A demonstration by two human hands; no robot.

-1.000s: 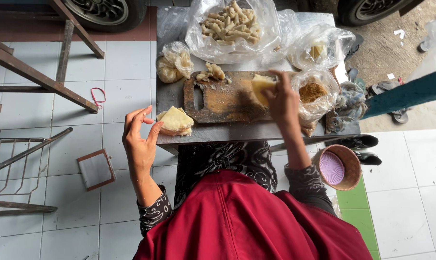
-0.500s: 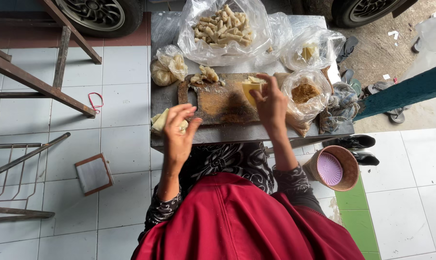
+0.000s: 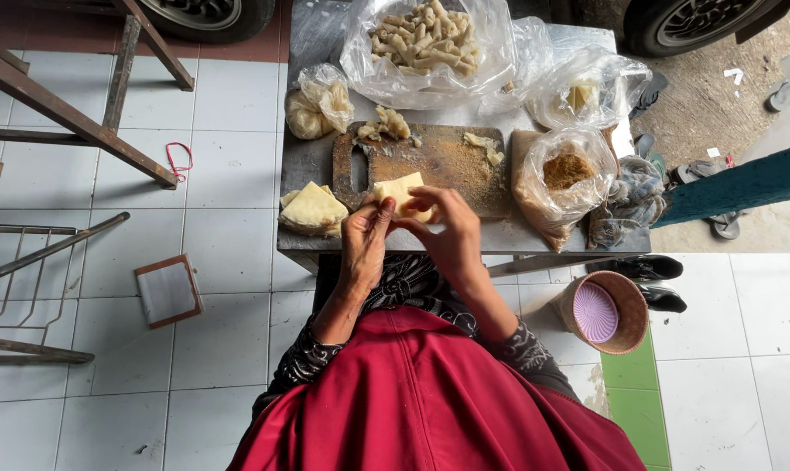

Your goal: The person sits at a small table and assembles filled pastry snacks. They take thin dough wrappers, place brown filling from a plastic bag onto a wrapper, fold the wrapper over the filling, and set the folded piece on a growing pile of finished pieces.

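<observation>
Both hands meet at the centre of the frame, over the near edge of a small grey table (image 3: 307,166). Left hand (image 3: 362,237) has its fingers curled and pinching the lower left edge of a pale yellow wrapper sheet (image 3: 401,193); right hand (image 3: 447,228) closes over the sheet's lower right side, thumb and fingers folded around it. The sheet rests partly on a brown wooden cutting board (image 3: 430,161) dusted with crumbs, just above the hands.

Left of the hands, a stack of the same pale sheets (image 3: 312,209) lies on the table's corner. At the top centre sits a clear plastic bag of pale finger-shaped rolls (image 3: 425,39). A knotted bag of dough-coloured lumps (image 3: 319,103) sits in the upper left part of the table, and an open bag of brown crumbs (image 3: 566,174) stands just right of the board. Another clear bag (image 3: 587,92) lies above it.

On the tiled floor at lower right stands a round brown basket with a purple lid inside (image 3: 601,311). A small square frame (image 3: 169,290) lies on the tiles at left, near metal racks (image 3: 28,288).
</observation>
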